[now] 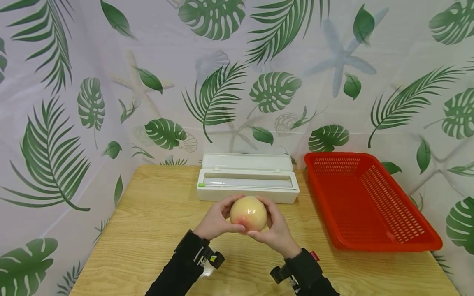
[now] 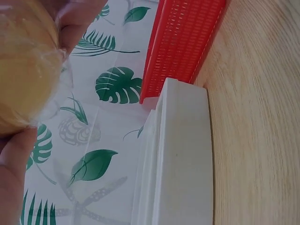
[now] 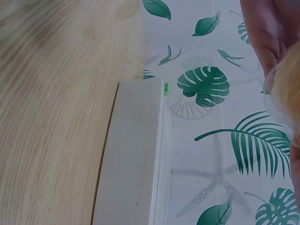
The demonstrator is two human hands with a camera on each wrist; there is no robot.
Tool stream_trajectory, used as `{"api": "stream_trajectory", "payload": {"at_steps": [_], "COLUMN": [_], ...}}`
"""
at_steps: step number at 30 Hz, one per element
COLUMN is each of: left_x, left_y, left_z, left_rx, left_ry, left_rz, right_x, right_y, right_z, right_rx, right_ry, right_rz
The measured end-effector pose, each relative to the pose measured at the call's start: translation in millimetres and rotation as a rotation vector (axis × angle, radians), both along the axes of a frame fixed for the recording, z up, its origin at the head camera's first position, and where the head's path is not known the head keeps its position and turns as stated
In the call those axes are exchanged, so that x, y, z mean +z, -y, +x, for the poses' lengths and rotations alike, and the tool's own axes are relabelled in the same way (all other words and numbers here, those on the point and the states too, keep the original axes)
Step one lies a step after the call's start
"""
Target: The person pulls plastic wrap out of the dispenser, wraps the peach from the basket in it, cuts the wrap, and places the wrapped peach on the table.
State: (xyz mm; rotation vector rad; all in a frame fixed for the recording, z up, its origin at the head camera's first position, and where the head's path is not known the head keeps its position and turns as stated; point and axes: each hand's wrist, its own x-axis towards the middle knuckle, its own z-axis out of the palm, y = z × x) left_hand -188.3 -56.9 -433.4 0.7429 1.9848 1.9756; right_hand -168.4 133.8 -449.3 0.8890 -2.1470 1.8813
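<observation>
Both hands grip a pale yellow peach (image 1: 249,213) with a pink blush, raised above the table. My left hand (image 1: 218,218) holds its left side and my right hand (image 1: 275,226) its right side, thumbs close together at the front. Clear plastic film wraps the peach, its loose crinkled edges showing in the left wrist view (image 2: 51,101). Just behind the hands stands a white cling film dispenser (image 1: 248,195), lid raised, with a roll (image 1: 248,182) inside and a small green piece (image 1: 201,185) at its left end.
To the right, a red plastic basket (image 1: 370,205) with perforated walls rests on the wooden table (image 1: 155,213), near its right edge. A leaf-patterned cloth (image 1: 237,123) hangs behind the table and along its left side.
</observation>
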Motion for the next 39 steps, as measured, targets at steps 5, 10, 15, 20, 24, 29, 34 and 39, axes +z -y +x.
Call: {"api": "stream_trajectory", "payload": {"at_steps": [5,10,15,20,24,29,34,39], "left_x": [-5.3,-10.0,-13.0,-11.7,-10.3,-15.3,-19.5,-18.1], "left_y": [-0.7,-3.2,-7.6,-10.7,-10.8,-15.5,-22.8,-34.9], "left_z": [-1.2,-0.9,-0.1,0.5,2.2,4.5,6.8,9.9], "left_rx": [-0.020,-0.034,-0.031,-0.035,-0.038,0.006,0.219,0.408], "left_ry": [0.015,0.046,0.101,0.146,0.144,0.167,0.221,0.212], "left_rz": [0.070,0.156,0.190,0.176,0.163,0.238,0.280,0.296], "right_x": [1.4,2.6,4.0,5.8,6.4,8.6,6.1,2.3], "right_y": [-1.1,-4.5,-9.4,-13.7,-15.1,-10.5,1.9,12.4], "right_z": [-0.9,-3.9,-7.4,-9.5,-9.7,-9.2,-1.0,4.0], "right_rx": [0.040,0.108,0.129,0.089,0.038,-0.088,-0.378,-0.608], "right_ry": [-0.010,0.004,0.053,0.113,0.103,0.046,-0.136,-0.442], "right_rz": [-0.001,0.011,0.035,0.062,0.124,0.206,0.216,0.238]}}
